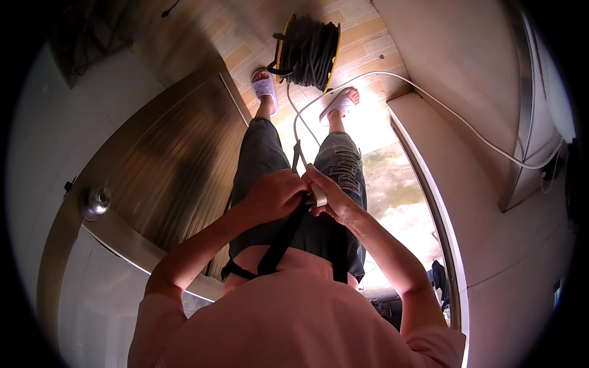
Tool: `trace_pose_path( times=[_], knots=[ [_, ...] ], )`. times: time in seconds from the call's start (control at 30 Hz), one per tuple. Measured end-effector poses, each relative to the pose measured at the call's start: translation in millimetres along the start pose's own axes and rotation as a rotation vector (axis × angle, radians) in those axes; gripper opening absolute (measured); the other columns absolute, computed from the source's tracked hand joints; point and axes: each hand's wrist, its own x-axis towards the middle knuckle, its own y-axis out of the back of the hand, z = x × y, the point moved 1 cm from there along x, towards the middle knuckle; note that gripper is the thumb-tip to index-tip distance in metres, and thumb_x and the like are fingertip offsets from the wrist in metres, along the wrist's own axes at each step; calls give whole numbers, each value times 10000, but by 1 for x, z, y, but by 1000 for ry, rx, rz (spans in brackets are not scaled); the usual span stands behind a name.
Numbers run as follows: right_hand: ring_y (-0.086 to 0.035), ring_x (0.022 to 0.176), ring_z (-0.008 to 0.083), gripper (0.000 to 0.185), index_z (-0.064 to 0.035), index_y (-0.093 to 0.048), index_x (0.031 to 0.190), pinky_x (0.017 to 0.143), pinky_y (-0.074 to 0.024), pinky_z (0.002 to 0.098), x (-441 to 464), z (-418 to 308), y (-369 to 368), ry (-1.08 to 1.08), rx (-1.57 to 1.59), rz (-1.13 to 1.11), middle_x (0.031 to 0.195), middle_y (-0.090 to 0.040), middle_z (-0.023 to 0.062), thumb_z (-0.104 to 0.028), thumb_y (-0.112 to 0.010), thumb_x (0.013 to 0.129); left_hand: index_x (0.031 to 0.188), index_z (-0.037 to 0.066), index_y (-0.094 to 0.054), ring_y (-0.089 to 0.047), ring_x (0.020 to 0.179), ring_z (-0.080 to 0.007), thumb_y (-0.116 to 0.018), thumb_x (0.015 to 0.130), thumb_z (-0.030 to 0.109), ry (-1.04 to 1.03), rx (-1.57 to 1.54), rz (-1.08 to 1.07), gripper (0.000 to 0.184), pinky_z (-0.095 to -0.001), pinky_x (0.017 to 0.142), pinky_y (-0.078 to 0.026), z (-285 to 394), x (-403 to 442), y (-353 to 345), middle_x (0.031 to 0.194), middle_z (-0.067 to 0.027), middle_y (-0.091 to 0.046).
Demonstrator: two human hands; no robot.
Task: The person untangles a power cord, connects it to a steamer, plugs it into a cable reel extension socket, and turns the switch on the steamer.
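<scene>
In front of my waist, my left hand (279, 195) and my right hand (331, 193) meet with curled fingers. A small white block (319, 197) shows in my right hand's grip; its exact kind is hard to make out. My left fingers press close beside it, and what they pinch is hidden. A white cable (303, 147) runs up to my fingers from the floor. Beside it hangs a dark strip (297, 157), also ending at my hands. Black straps (283, 240) pass from my body to just below them.
A cable reel (310, 52) wound with black cable stands on the tiled floor between my feet. The white cable arcs right to the wall near a dark fitting (548, 170). A brown door (178, 165) with a round knob (98, 200) is at left; a bright doorway opens at right.
</scene>
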Motion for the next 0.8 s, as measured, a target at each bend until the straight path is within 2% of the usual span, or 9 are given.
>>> trace_pose_path(
  times=[0.1,0.13,0.23,0.27,0.37,0.47,0.6,0.77,0.8],
  knots=[
    [-494,421,88,426,-27,-503,827,343,-371,220,-6,-6,2,175,-384,83,586,-459,23,-448,-457,873,818,60,-559,-549,706,-261,-642,651,17,72,26,20,192,-363,615,-452,6,-6,-2,745,-71,-545],
    [-513,454,89,376,-7,-503,841,361,-382,227,-10,-12,3,116,-493,82,685,-495,50,-375,-447,894,826,60,-557,-552,712,-259,-647,650,20,86,40,15,202,-362,615,-453,7,-8,-2,748,-71,-547],
    [-524,479,96,318,3,-495,849,382,-386,214,-16,-11,5,183,-684,6,797,-508,68,-300,-419,911,852,61,-553,-558,727,-253,-659,649,31,137,50,11,230,-358,616,-455,11,-10,-3,755,-72,-551],
    [-526,480,104,293,10,-505,864,416,-394,218,-14,-6,8,187,-553,8,851,-501,73,-255,-395,919,861,61,-552,-559,729,-251,-661,650,35,164,31,16,239,-357,617,-456,12,-12,-3,757,-72,-551],
    [-540,516,112,319,7,-511,834,441,-404,237,-9,4,12,344,-492,72,807,-514,78,-279,-395,919,881,62,-552,-564,734,-242,-666,655,43,169,67,11,253,-349,619,-460,14,-12,-1,768,-72,-554],
    [-554,552,125,319,12,-493,820,456,-407,249,-5,6,12,283,-689,72,728,-525,85,-270,-384,921,883,63,-551,-566,735,-237,-670,656,55,59,152,-36,257,-342,622,-466,19,-8,6,777,-70,-555],
    [-564,575,145,319,21,-476,791,463,-423,274,-10,0,2,205,-534,-2,632,-517,90,-267,-399,906,883,65,-535,-568,733,-227,-686,633,91,-22,206,-168,294,-328,633,-480,17,-7,6,785,-61,-546],
    [-550,509,157,333,28,-502,791,466,-438,284,-11,16,3,203,-538,-2,615,-513,87,-274,-407,893,1032,71,-520,-591,834,-221,-708,592,162,-75,324,-35,487,-315,652,-506,29,9,16,925,-59,-578],
    [-546,499,152,332,31,-512,798,462,-436,278,-9,22,4,279,-618,-27,619,-519,87,-264,-394,893,1067,73,-516,-596,863,-219,-710,586,173,-103,341,17,529,-316,658,-511,31,11,18,962,-60,-582]
  ],
)
